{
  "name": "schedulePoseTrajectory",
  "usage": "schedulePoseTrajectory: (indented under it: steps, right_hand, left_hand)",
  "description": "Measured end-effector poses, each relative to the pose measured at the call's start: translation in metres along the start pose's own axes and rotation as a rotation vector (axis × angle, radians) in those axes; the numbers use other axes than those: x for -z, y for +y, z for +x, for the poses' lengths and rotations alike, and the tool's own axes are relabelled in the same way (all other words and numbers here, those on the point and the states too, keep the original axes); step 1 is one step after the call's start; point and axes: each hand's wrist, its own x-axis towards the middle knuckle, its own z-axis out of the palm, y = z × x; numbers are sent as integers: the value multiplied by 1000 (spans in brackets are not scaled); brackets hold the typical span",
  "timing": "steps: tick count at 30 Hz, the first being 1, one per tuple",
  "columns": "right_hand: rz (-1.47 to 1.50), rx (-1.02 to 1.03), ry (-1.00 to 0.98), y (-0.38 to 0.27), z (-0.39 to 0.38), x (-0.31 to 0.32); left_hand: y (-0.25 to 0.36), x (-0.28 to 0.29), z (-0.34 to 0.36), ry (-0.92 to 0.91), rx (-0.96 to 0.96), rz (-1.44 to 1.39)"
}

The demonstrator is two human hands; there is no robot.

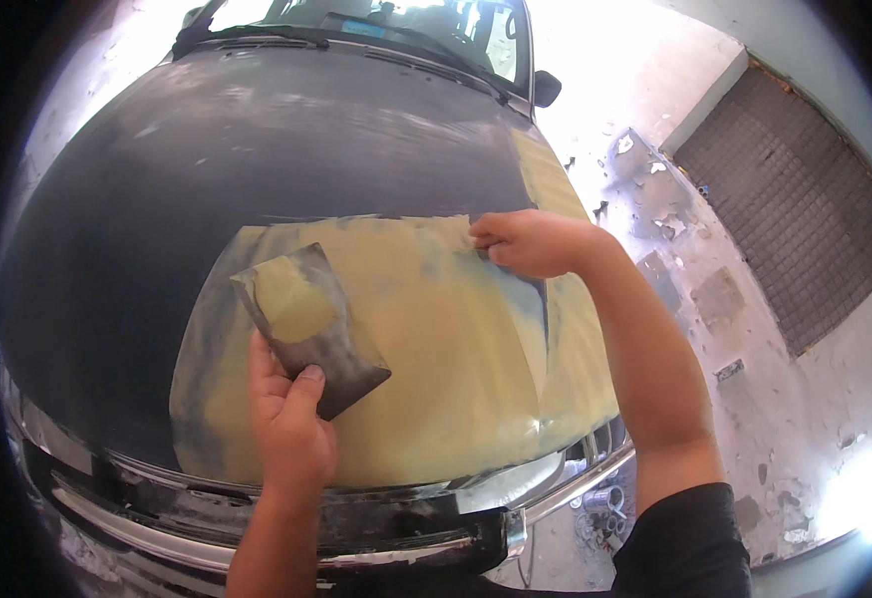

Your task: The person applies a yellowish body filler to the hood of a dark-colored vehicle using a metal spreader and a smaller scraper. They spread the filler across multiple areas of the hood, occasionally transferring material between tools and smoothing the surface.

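Note:
A dark flat putty board (341, 344), with a mound of yellow-green body filler (294, 299) on its upper part, is held tilted above the car hood. My left hand (294, 424) grips its lower edge, thumb on top and fingers beneath. Farther up and to the right, my right hand (531, 242) is closed at the upper edge of the yellow filler coat (426, 349). Its fingers pinch what looks like a thin putty spreader, mostly hidden by the hand. The dark grey hood (287, 149) lies under both hands, its coated part streaked with blue-grey.
The windshield (376, 35) and wipers stand at the hood's far end. A chrome bumper bar (157, 533) runs along the near edge. To the right are a stained pale floor (675, 289) and a dark quilted mat (795, 189). Cans or tape rolls (603, 503) sit below the bumper.

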Motion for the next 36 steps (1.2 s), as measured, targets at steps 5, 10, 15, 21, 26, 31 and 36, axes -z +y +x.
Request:
schedulePoseTrajectory:
  steps: [5, 10, 15, 21, 26, 31, 36]
  right_hand:
    - [-26, -75, 85, 33, 16, 8]
    - [23, -52, 39, 11, 15, 4]
    - [36, -24, -9, 8, -6, -7]
    - [58, -23, -18, 6, -38, -23]
    - [82, -4, -6, 6, -66, -37]
    - [76, 19, 10, 4, -92, -52]
    - [60, 5, 62, -2, -120, -70]
  left_hand:
    - [-1, -7, 1, -21, -8, -2]
    - [-3, -1, -1, -11, 1, 17]
    - [-4, 1, -1, -1, -26, 24]
    - [0, -4, 0, -50, -44, 28]
    - [0, -8, -1, -14, -55, 60]
    - [-5, -2, 0, 48, -97, 93]
    - [-3, -3, 0, 2, -120, 133]
